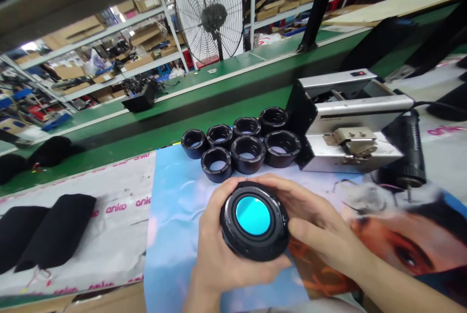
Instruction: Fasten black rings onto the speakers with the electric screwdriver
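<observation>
A round black speaker part with a shiny blue disc at its centre faces up between my hands, just above the printed sheet. My left hand wraps round its left and lower side, thumb and fingers pressed to the rim. Along the upper right edge curl the fingers of my right hand, its thumb against the side. Just beyond my hands, several black rings stand grouped on the sheet, openings upward. What lies under the held part is hidden.
Right of the rings stands a silver metal fixture with a latch and cable. Beside it is a black electric screwdriver. Black fabric-covered cylinders with thin wires lie at left. Behind are a large fan and a black box.
</observation>
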`<state>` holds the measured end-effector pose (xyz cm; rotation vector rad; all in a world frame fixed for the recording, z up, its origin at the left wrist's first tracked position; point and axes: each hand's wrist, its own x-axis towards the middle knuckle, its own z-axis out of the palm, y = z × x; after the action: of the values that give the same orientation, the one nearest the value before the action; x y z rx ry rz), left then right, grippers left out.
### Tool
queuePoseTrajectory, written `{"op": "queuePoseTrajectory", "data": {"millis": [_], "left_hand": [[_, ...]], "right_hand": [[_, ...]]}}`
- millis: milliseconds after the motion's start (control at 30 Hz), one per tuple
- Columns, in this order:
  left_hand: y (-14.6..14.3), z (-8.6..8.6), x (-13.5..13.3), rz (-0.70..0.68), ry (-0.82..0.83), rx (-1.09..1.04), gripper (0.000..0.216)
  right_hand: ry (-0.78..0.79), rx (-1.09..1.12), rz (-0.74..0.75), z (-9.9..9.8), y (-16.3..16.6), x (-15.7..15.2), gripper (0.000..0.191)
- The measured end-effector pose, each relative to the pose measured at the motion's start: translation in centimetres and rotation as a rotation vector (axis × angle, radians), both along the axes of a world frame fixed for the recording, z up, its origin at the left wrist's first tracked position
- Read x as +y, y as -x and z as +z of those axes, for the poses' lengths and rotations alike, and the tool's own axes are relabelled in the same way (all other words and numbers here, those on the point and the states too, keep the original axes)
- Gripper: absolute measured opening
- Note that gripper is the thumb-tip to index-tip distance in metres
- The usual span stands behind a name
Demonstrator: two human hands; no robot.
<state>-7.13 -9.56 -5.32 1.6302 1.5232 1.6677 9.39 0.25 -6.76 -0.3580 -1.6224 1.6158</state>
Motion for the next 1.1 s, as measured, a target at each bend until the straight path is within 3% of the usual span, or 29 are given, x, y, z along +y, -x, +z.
{"op": "queuePoseTrajectory", "data": {"millis": [67, 167, 300, 367, 500, 567, 633, 733, 800, 900, 1000, 1100], "left_hand": [[-0.2, 0.0, -0.1, -0.013, 0.003, -0.013, 0.096], [-0.7, -0.1, -0.3, 0.007, 0.036, -0.02, 0.105], [-1.5, -0.8, -0.7, 0.103, 0.031, -0.044, 0.132], [-1.9, -1.0, -0.8, 0.147, 0.033, -0.095, 0.132], [-2.2, -0.6, -1.1, 0.144, 0.067, -0.219, 0.108], [-2.1, -0.1, -1.3, 0.124, 0.113, -0.271, 0.105], [-1.9, 0.4, -1.4, 0.116, 0.154, -0.301, 0.103], [-1.4, 0.9, -1.2, 0.078, 0.135, -0.271, 0.096], [-1.3, 0.9, -1.1, 0.053, 0.101, -0.24, 0.091], [-1.3, 0.8, -0.9, 0.033, 0.079, -0.237, 0.091], [-1.4, 0.8, -0.9, 0.009, 0.08, -0.266, 0.092], [-1.5, 1.1, -0.7, -0.015, 0.052, -0.287, 0.085]], "right_hand": [[-0.039, 0.025, -0.027, 0.0, 0.7, -0.5, 0.045], [-0.167, 0.041, -0.185, -0.9, 1.4, -2.4, 0.044], [-0.279, -0.056, -0.375, -1.6, 1.9, -4.8, 0.046], [-0.297, -0.109, -0.39, -1.3, 1.8, -4.7, 0.044], [-0.427, -0.192, -0.283, 0.2, 0.6, 0.0, 0.047], [-0.497, -0.282, -0.392, 1.3, 0.0, 3.6, 0.032], [-0.598, -0.382, -0.445, 2.3, 0.1, 6.9, 0.043], [-0.696, -0.513, -0.315, 3.2, 1.2, 10.0, 0.073], [-0.72, -0.58, -0.218, 3.2, 2.3, 10.9, 0.083], [-0.715, -0.641, -0.147, 2.8, 3.5, 11.2, 0.077], [-0.686, -0.618, -0.172, 3.3, 3.3, 10.9, 0.071], [-0.631, -0.484, -0.247, 5.5, 1.7, 9.6, 0.074]]}}
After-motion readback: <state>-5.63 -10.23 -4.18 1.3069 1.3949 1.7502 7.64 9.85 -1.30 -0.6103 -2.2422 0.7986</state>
